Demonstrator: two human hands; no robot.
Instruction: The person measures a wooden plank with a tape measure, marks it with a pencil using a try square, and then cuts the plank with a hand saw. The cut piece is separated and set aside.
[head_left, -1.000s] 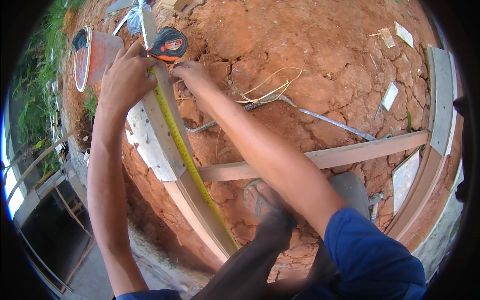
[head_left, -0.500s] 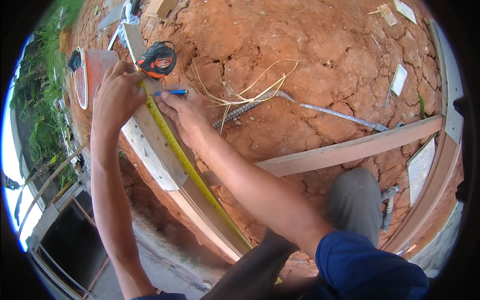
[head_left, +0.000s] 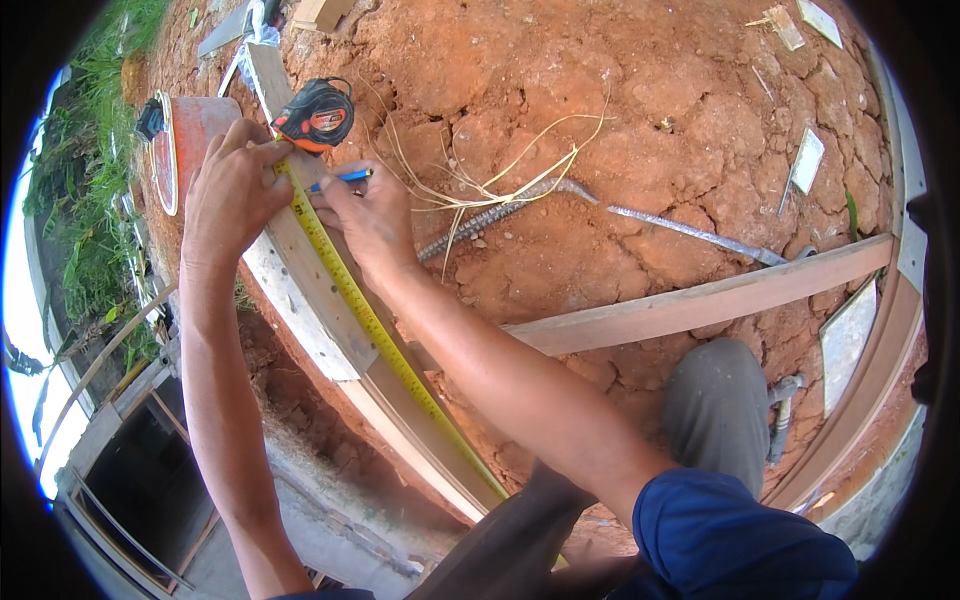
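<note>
A black and orange tape measure (head_left: 317, 117) rests at the far end of a long wooden beam (head_left: 318, 278), its yellow blade pulled out along the top toward my legs. My left hand (head_left: 232, 190) grips the blade beside the case, fingers curled over the beam's edge and pressing it down. In my right hand (head_left: 368, 215) is a blue pencil (head_left: 345, 180), pinched between thumb and fingers. Its point meets the beam just beside the blade, close to my left fingers. The tips of my right fingers are partly hidden.
A crosspiece of wood (head_left: 720, 300) runs right from the beam to another frame side (head_left: 860, 400). Dry straw strips (head_left: 510, 195) and a ribbed steel bar (head_left: 490, 215) lie on cracked red soil. Left of the beam stands a reddish bucket (head_left: 195, 135). My knee (head_left: 715, 400) is inside the frame.
My right hand has shifted slightly and the pencil has tilted, its back end a little higher. My left hand stays on the tape blade.
</note>
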